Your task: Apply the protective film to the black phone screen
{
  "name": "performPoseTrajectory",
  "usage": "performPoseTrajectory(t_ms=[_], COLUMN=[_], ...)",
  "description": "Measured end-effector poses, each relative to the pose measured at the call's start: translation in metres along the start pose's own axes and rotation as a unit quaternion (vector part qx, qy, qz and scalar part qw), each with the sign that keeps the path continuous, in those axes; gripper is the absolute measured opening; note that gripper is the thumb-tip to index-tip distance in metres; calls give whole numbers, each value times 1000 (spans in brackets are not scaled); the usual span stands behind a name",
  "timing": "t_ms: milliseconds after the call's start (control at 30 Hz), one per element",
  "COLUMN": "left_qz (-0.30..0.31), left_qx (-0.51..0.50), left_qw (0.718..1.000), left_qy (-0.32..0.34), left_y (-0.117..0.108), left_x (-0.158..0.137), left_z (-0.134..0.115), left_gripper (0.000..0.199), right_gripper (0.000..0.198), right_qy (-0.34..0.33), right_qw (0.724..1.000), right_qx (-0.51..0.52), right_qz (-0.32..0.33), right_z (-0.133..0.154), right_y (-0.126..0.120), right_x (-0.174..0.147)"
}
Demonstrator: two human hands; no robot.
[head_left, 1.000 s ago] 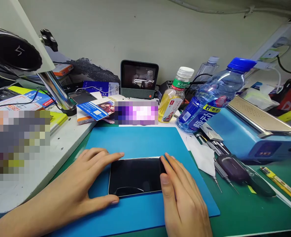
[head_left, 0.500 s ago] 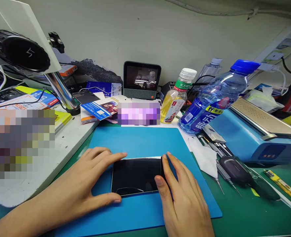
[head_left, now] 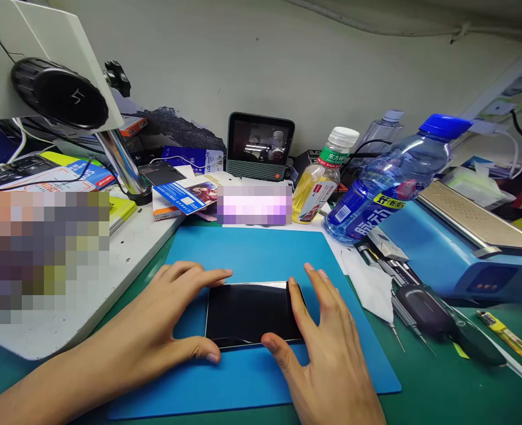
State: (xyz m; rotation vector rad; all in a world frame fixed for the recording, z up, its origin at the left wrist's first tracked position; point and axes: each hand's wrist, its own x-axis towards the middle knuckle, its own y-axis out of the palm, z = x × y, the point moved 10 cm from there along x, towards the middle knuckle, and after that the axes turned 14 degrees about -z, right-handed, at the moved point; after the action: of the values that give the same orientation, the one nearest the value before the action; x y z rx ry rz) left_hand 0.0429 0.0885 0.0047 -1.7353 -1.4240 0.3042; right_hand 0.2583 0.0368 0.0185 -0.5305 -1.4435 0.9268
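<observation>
The phone (head_left: pixel 249 313) is laid flat on the blue mat (head_left: pixel 252 251), apparently for level support. Its left end is bracketed by the left hand (head_left: pixel 167 313), whether gripped cannot be told; the right hand (head_left: pixel 329 348) is splayed, its forefinger rested on the other end, probably for steadying.

Your head camera looks out from above and behind your left hand (head_left: pixel 179 313) and right hand (head_left: pixel 334 348), facing forward and down. It sits near enough that both take up much of the lower half of the view, with the phone (head_left: pixel 252 316) between them seen at a slant from your side. Beyond your hands the view reaches up to the wall (head_left: pixel 181 65), and past the right one it takes in the blue-capped bottle (head_left: pixel 384 186). Left of your left hand, a pixelated patch (head_left: pixel 39 254) probably hides some detail.
</observation>
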Motion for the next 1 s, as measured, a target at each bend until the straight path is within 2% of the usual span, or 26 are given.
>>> performPoseTrajectory(t_ms=[300, 600, 733, 867, 933, 1000], left_qz=[1, -22, -4, 7, 0, -8], left_qx=[-13, 8, 12, 13, 8, 7], left_qw=[1000, 999, 999, 999, 1000, 1000], left_qy=[6, 35, 36, 30, 26, 21], left_y=[0, -3, -3, -3, -4, -5], left_x=[0, 0, 1, 2, 2, 2], left_z=[-2, -6, -5, -6, -7, -6], left_gripper=[76, 75, 76, 79, 81, 82], right_gripper=[81, 79, 78, 70, 65, 61], right_qy=[-33, -79, -111, -144, -129, -54], right_qw=[999, 995, 990, 987, 988, 995], right_qx=[7, 55, 77, 76, 84, 74], right_qz=[-24, 21, 37, 12, -5, -26], right_z=[13, 28, 39, 40, 31, 11], right_y=[-3, 0, 1, -6, -11, -14], right_x=[5, 16, 22, 10, -5, -20])
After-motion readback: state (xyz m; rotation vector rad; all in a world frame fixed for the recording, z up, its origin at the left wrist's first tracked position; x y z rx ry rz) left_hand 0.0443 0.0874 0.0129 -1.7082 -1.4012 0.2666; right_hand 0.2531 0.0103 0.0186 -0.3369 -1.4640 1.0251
